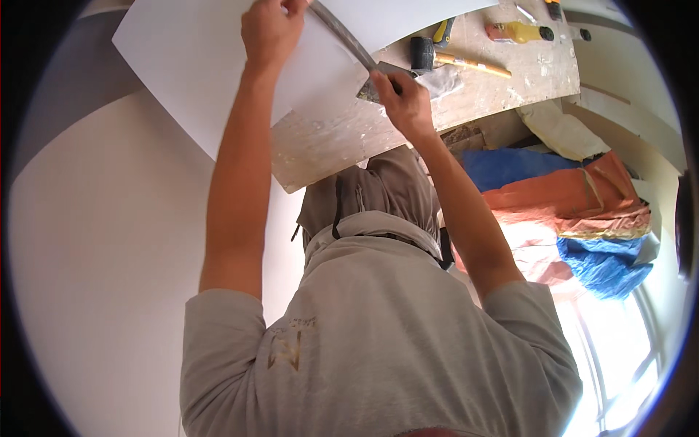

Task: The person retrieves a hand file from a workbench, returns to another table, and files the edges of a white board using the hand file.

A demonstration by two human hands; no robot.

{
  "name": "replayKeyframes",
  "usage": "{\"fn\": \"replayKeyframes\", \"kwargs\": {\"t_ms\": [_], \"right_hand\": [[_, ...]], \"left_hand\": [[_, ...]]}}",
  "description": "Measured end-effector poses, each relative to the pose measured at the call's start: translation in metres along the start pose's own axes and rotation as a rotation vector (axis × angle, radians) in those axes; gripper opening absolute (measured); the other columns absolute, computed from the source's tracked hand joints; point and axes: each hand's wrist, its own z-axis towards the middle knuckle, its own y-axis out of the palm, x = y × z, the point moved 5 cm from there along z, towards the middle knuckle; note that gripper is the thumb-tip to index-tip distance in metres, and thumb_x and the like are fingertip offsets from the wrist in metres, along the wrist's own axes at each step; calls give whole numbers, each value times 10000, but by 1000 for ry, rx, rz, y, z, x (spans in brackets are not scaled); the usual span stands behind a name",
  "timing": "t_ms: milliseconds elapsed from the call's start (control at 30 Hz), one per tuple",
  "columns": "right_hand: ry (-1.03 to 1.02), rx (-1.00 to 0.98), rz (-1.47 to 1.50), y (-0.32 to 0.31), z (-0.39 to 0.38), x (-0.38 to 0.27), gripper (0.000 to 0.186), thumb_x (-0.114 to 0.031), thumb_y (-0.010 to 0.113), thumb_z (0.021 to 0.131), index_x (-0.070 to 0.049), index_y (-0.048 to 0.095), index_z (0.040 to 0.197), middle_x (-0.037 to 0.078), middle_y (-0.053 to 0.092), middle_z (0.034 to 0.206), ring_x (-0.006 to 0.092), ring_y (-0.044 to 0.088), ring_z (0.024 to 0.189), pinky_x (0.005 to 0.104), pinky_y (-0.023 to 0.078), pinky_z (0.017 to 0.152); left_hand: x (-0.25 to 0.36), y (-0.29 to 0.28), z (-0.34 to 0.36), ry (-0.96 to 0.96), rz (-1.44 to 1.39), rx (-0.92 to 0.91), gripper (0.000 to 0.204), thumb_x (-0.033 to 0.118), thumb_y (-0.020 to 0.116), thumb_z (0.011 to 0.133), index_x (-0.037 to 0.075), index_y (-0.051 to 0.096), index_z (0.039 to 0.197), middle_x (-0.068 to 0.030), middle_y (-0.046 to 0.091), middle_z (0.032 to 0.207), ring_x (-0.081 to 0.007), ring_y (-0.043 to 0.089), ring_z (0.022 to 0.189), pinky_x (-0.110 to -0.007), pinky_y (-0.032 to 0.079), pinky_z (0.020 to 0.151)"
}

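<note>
A long, narrow grey bar (pixel 338 33) slants across a large white sheet (pixel 182 69), from far left to near right. My left hand (pixel 271 36) is closed at its far end, with the fingertips partly cut off by the upper edge. My right hand (pixel 403 102) grips the near end, thumb and fingers pressed together. Beside and partly under the right hand lies a dark flat piece (pixel 368 92), its kind unclear. The sheet rests on a worn, paint-spotted board (pixel 320 149) and overhangs its left side.
Right of the sheet lie a black-headed mallet (pixel 422 54) with a wooden handle, a yellow-and-black tool (pixel 443 32), a crumpled grey-white piece (pixel 441 81) and a yellow bottle (pixel 520 32). Orange tarpaulin (pixel 561 193) and blue sheeting (pixel 604 264) are heaped below, at right.
</note>
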Motion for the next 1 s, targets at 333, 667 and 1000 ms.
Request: {"fn": "replayKeyframes", "kwargs": {"t_ms": [333,667,1000], "right_hand": [[47,-17,-25,-36,-92,61,430,-392,774,1044,29,744,963,138,678,700,201,611,605,388,520,621],[-45,-13,-30,-17,13,4,460,-444,768,1037,2,725,933,178,655,688,339,628,617,428,522,624],[32,-52,-18,-50,-78,61,478,-461,765,1037,14,764,982,124,678,701,194,653,639,389,548,656]], "left_hand": [[39,14,-85,64,22,-101,177,273,861,938,103,821,970,-71,809,912,-285,748,814,-423,580,742],[13,0,3,-46,21,15,198,254,833,960,61,787,961,-129,781,879,-316,725,798,-439,571,763],[49,18,-88,0,43,-112,228,333,851,942,113,835,1000,-105,802,916,-286,736,812,-411,577,772]]}}
